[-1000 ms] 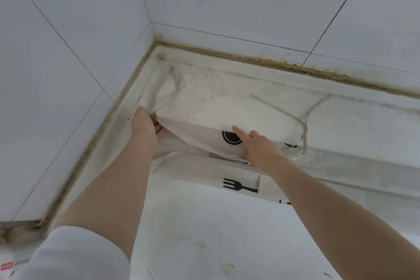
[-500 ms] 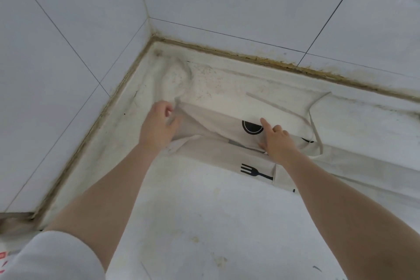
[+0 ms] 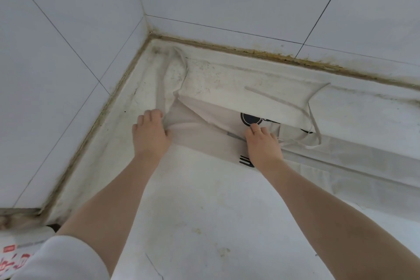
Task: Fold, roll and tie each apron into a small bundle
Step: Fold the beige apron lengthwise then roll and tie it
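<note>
A beige apron (image 3: 200, 129) with black print lies as a long folded band on the white counter (image 3: 204, 211), near the tiled corner. My left hand (image 3: 150, 132) grips the band's left end, thumb tucked under the cloth. My right hand (image 3: 261, 141) holds the fold near the middle with curled fingers, just below a black round print (image 3: 248, 118). A beige neck strap (image 3: 162, 84) loops back toward the corner. A thin tie (image 3: 313, 118) trails to the right of my right hand.
White tiled walls (image 3: 91, 29) meet in a corner at the back left, with a stained seam along the counter. A flat pale cloth strip (image 3: 363, 157) stretches along the counter to the right. A red-printed packet (image 3: 13, 259) shows at the bottom left.
Both hands drew the raised upper layer of the apron down toward me and laid it flat. The apron went from a lifted sheet to a narrow band.
</note>
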`<state>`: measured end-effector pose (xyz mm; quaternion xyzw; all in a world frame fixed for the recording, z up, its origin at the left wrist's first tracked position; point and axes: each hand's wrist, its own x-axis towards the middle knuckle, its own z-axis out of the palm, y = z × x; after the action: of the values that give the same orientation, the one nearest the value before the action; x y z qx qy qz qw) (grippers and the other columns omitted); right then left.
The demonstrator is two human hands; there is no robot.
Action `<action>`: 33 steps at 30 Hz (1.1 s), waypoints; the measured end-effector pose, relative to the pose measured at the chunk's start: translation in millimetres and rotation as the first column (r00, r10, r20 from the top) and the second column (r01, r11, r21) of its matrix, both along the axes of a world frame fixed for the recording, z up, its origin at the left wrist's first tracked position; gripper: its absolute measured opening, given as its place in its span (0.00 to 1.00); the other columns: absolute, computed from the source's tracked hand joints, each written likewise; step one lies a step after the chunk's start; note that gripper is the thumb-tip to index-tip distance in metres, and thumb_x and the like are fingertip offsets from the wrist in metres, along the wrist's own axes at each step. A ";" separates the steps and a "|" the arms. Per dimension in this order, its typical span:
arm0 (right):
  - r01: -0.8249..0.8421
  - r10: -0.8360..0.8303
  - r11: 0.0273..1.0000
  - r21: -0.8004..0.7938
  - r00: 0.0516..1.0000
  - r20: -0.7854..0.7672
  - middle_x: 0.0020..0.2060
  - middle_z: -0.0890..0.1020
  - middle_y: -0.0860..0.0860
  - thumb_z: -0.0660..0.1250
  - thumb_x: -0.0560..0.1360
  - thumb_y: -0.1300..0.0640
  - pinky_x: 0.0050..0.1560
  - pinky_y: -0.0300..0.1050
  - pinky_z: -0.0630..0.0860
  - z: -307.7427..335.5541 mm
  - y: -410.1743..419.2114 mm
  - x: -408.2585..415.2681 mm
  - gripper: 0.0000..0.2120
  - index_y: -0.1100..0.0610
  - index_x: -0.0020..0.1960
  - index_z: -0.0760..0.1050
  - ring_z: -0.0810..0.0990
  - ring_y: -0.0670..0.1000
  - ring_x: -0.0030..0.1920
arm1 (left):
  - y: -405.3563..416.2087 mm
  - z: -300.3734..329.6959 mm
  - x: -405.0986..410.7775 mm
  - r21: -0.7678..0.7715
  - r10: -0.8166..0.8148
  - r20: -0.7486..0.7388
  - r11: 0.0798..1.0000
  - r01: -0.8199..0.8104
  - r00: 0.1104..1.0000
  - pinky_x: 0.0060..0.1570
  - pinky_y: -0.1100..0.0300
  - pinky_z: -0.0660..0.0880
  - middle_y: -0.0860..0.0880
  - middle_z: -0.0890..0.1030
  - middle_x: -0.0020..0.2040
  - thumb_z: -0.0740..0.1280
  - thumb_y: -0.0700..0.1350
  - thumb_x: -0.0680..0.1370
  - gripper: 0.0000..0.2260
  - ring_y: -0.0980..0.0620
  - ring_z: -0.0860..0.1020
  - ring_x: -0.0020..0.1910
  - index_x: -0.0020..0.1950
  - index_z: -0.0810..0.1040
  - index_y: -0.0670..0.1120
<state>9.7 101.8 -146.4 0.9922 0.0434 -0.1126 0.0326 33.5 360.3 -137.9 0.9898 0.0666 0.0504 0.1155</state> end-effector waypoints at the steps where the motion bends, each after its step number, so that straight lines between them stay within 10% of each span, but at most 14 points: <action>1: 0.006 -0.006 1.000 0.000 1.000 0.004 0.65 0.67 0.54 0.56 0.74 0.68 0.59 0.48 0.66 -0.5 -1.5 0.0 0.21 0.59 0.66 0.64 0.68 0.56 0.62 | 3.5 1.2 0.1 -0.119 0.119 0.044 0.986 -0.113 0.992 0.50 0.51 0.66 0.41 0.73 0.56 0.68 0.44 0.74 0.15 0.40 0.71 0.56 0.58 0.72 0.41; 6: 0.039 -0.039 0.999 -0.004 0.999 0.002 0.63 0.68 0.54 0.58 0.74 0.67 0.58 0.47 0.67 -0.7 -2.8 0.4 0.19 0.59 0.64 0.65 0.68 0.56 0.62 | 2.5 -1.8 10.2 -0.685 0.337 -0.107 0.657 -0.315 0.935 0.43 0.60 0.65 0.46 0.76 0.47 0.66 0.46 0.77 0.06 0.48 0.73 0.44 0.47 0.77 0.43; 10: 0.066 -0.066 0.998 0.011 0.998 0.017 0.62 0.70 0.53 0.57 0.75 0.64 0.56 0.47 0.66 -0.7 0.8 0.0 0.17 0.58 0.64 0.65 0.70 0.56 0.61 | -3.9 10.2 11.1 -0.943 0.260 -0.318 0.014 -0.332 0.912 0.24 0.64 0.63 0.50 0.77 0.39 0.61 0.41 0.80 0.09 0.54 0.69 0.28 0.40 0.70 0.48; 12: 0.061 -0.063 0.996 0.060 0.997 0.038 0.60 0.72 0.52 0.56 0.78 0.60 0.56 0.48 0.66 -1.8 -1.3 -2.1 0.14 0.57 0.63 0.66 0.70 0.56 0.60 | -1.3 14.2 13.4 -0.932 0.227 -0.363 -0.084 -0.353 0.904 0.22 0.65 0.64 0.48 0.78 0.39 0.60 0.41 0.80 0.09 0.54 0.70 0.26 0.40 0.69 0.47; 17: 0.068 -0.073 0.984 0.162 0.997 0.022 0.65 0.68 0.48 0.55 0.80 0.48 0.67 0.51 0.61 -10.4 -13.9 -10.9 0.15 0.52 0.64 0.68 0.63 0.54 0.66 | 7.7 5.3 20.1 -0.542 0.393 -0.259 0.697 -0.470 0.882 0.39 0.56 0.65 0.46 0.75 0.41 0.61 0.42 0.78 0.04 0.44 0.75 0.45 0.48 0.74 0.42; 22: 0.044 -0.059 0.984 0.175 0.995 0.082 0.64 0.70 0.51 0.58 0.78 0.50 0.67 0.55 0.62 -21.7 -17.5 -15.4 0.15 0.55 0.61 0.71 0.66 0.56 0.65 | -45.6 5.0 10.0 -0.168 0.243 -0.045 0.954 -0.247 0.969 0.70 0.45 0.48 0.43 0.52 0.76 0.65 0.41 0.74 0.31 0.42 0.52 0.74 0.75 0.55 0.48; 27: -0.011 -0.020 0.979 0.205 0.988 0.150 0.60 0.78 0.54 0.52 0.75 0.49 0.59 0.60 0.74 -28.4 -23.1 -22.9 0.20 0.56 0.57 0.75 0.76 0.59 0.61 | -118.7 -11.2 -0.1 -0.018 -0.563 -0.073 0.826 0.563 0.823 0.71 0.51 0.36 0.49 0.44 0.78 0.56 0.48 0.80 0.23 0.48 0.43 0.77 0.75 0.59 0.50; 30: -0.038 0.007 0.986 0.162 0.982 0.188 0.68 0.71 0.58 0.52 0.75 0.50 0.69 0.58 0.62 -39.4 -41.7 -36.3 0.23 0.56 0.68 0.67 0.65 0.60 0.70 | -133.3 -37.6 -1.8 0.025 -0.611 -0.257 0.770 0.637 0.749 0.72 0.53 0.38 0.49 0.46 0.78 0.50 0.58 0.80 0.25 0.51 0.45 0.77 0.75 0.58 0.48; 33: 0.067 -0.116 0.974 0.216 0.968 0.225 0.72 0.64 0.61 0.52 0.76 0.46 0.71 0.56 0.57 -43.2 -78.8 -56.9 0.28 0.56 0.73 0.58 0.58 0.61 0.71 | -131.2 -46.6 -5.4 0.031 -0.594 -0.125 0.799 0.601 0.795 0.70 0.55 0.47 0.45 0.64 0.74 0.48 0.62 0.74 0.29 0.46 0.63 0.73 0.62 0.72 0.43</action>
<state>-47.1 23.0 -189.6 0.9974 0.0047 0.0097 -0.0710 28.0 229.1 -184.5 0.9648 -0.2446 -0.0403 0.0873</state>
